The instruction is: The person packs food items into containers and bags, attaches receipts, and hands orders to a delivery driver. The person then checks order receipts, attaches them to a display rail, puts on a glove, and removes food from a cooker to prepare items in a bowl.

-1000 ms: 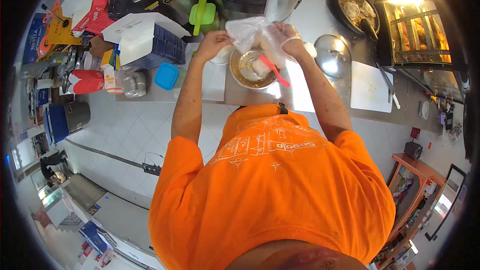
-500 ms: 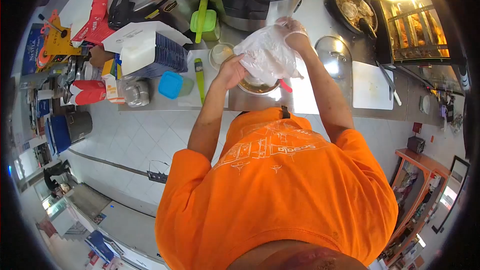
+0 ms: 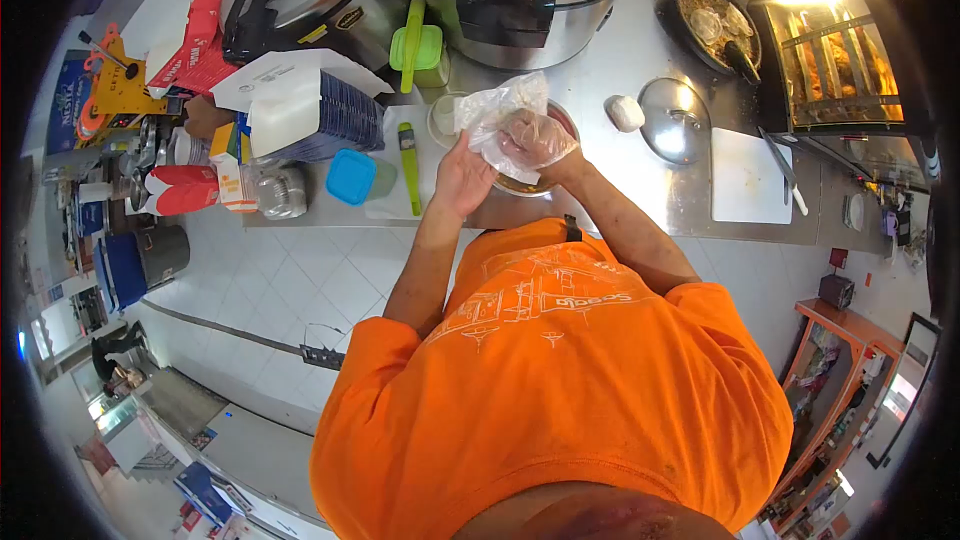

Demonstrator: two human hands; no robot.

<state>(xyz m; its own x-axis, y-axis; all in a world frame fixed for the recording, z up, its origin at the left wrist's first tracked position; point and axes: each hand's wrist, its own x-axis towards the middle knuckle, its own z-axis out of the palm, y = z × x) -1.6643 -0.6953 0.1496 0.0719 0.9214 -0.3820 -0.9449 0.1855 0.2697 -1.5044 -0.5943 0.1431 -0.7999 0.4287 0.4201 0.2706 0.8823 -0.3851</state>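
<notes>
A thin clear plastic bag is stretched between my hands, above a round bowl at the counter's front edge. My left hand is closed on the bag's left side. My right hand is inside the bag; its fingers show only hazily through the crinkled plastic, and how far they are bent is unclear. The bag and hands hide most of the bowl. Right of the bowl lies a white, rounded lump, next to a metal lid.
On the left stand a blue-lidded tub, a green spatula and stacked cartons. Two large steel cookers line the back. To the right are a white cutting board, a knife, a dark pan and a lit display case.
My right hand has come down and toward me and is now inside the bag. The white lump shows on the counter, where my right arm and the bag were before.
</notes>
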